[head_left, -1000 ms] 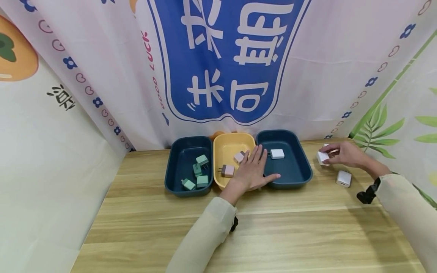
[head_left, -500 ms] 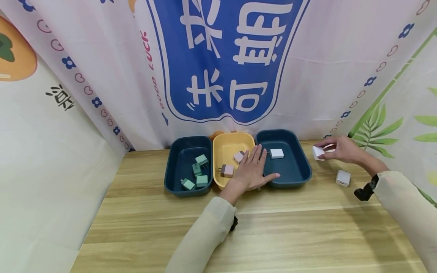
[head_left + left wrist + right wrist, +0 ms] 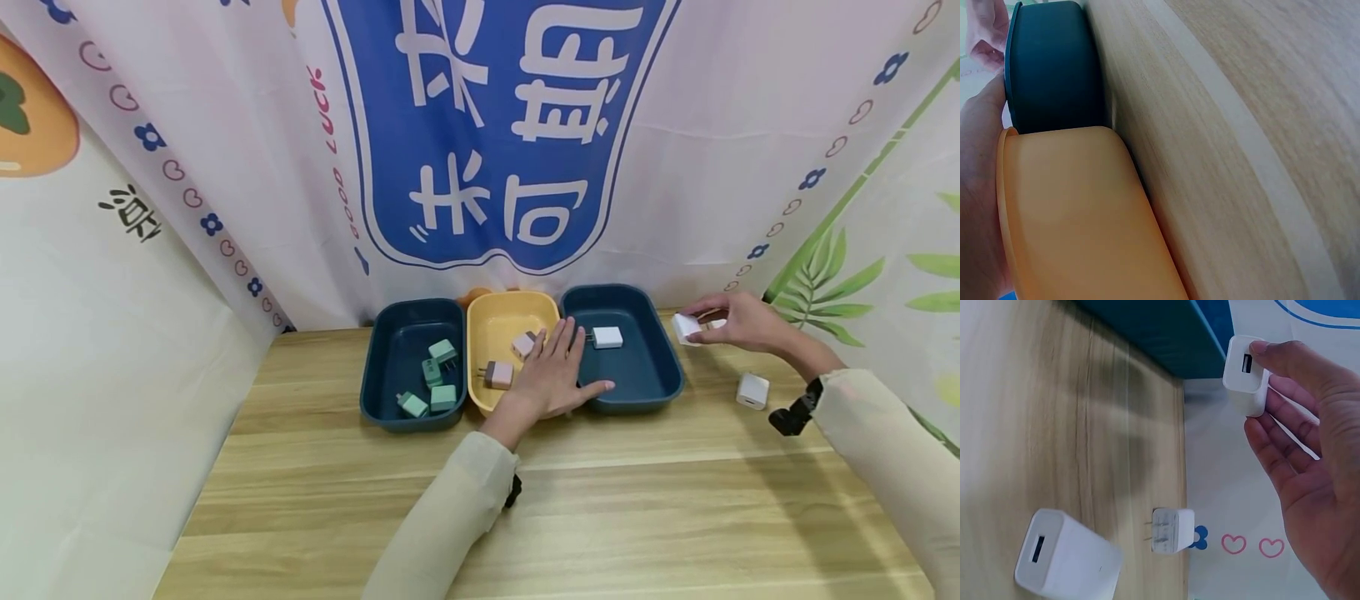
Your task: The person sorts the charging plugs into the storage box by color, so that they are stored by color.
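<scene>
My right hand pinches a white USB wall charger between thumb and fingers, just right of the right dark blue bin. In the right wrist view its USB slot faces the camera, and the charger is raised off the table. My left hand rests with straight, spread fingers across the near rims of the yellow bin and the right blue bin. One white charger lies in that blue bin. Two pink-and-grey chargers are in the yellow bin, one partly hidden by my left fingers.
A left dark blue bin holds several green chargers. On the wooden table, right of the bins, stand a white charger and another white charger mostly behind my right hand. A printed curtain hangs behind.
My right hand has picked up the white charger and carried it left, close to the right blue bin's edge. The left hand has stayed in place.
</scene>
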`<state>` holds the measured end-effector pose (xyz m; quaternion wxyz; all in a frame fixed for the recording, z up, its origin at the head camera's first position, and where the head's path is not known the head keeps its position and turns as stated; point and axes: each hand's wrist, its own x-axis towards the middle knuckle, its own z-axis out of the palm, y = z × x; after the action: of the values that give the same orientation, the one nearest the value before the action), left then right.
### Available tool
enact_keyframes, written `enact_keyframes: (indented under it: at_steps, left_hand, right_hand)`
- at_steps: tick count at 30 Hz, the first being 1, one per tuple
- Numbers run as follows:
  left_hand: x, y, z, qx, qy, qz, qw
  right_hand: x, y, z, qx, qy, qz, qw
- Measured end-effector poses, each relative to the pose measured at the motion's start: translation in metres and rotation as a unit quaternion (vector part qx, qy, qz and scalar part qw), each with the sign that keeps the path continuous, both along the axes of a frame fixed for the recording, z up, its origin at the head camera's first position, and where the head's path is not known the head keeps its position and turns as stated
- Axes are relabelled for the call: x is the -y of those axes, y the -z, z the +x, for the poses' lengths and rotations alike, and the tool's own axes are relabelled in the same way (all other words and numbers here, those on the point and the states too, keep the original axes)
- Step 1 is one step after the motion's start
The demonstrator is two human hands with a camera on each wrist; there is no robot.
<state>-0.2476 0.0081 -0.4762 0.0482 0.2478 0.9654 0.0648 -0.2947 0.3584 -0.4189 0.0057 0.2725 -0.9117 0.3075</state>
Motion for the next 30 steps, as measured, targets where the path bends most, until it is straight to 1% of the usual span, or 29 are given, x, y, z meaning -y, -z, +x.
enact_keyframes:
  at_steps: [4,15,18,25,30]
  left_hand:
    - [0.000,0.001,-0.001,0.002,0.000,0.002,1.0000]
    - [0.000,0.003,-0.001,0.003,0.000,0.011,0.9999]
    - [0.001,0.002,0.000,0.004,-0.001,0.009,1.0000]
    - [0.001,0.000,0.001,0.003,-0.003,0.004,1.0000]
    - [0.002,-0.003,0.005,-0.015,0.001,0.002,0.9999]
  right_hand:
    - [0.006,-0.004,-0.001,-0.004,-0.003,0.006,1.000]
    - [0.020,-0.012,-0.004,0.021,0.011,0.016,1.000]
    - [0.024,-0.012,-0.006,0.028,0.016,0.019,0.999]
    - [0.035,-0.010,-0.013,0.036,0.014,0.005,0.999]
    - [0.040,-0.008,-0.020,0.049,0.013,0.001,0.999]
